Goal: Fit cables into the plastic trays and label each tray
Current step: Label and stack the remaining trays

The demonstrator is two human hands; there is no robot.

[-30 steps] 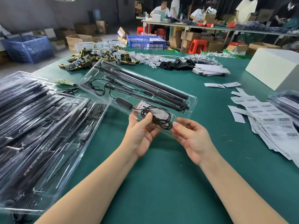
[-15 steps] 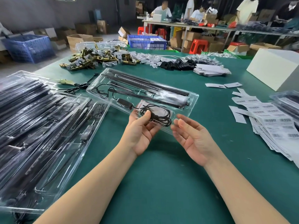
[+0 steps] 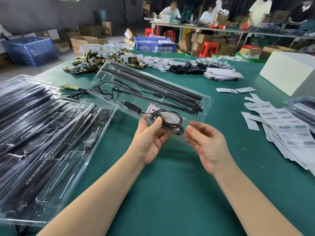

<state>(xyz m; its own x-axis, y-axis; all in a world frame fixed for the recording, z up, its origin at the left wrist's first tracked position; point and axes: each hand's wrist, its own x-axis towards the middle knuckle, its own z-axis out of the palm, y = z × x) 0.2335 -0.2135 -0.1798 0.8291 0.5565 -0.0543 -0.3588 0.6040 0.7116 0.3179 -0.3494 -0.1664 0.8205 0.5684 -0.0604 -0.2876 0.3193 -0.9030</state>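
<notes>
Left hand point(image 3: 150, 142) is gripping clear tray point(image 3: 207, 103) near end, thumb pressing on coiled cable point(image 3: 167, 122); fingers under tray hidden. Right hand point(image 3: 207, 144) is hovering relaxed w/ nothing in it, just beside tray. Tray is lifting higher vs. 0.5 s ago. Green table point(image 3: 170, 193), label sheets point(image 3: 289, 130) at right, workers behind.

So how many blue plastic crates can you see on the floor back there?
2. One blue crate sits on the floor at far left; another stands beyond the table's far edge, near the red stools. Others may be hidden.
</notes>
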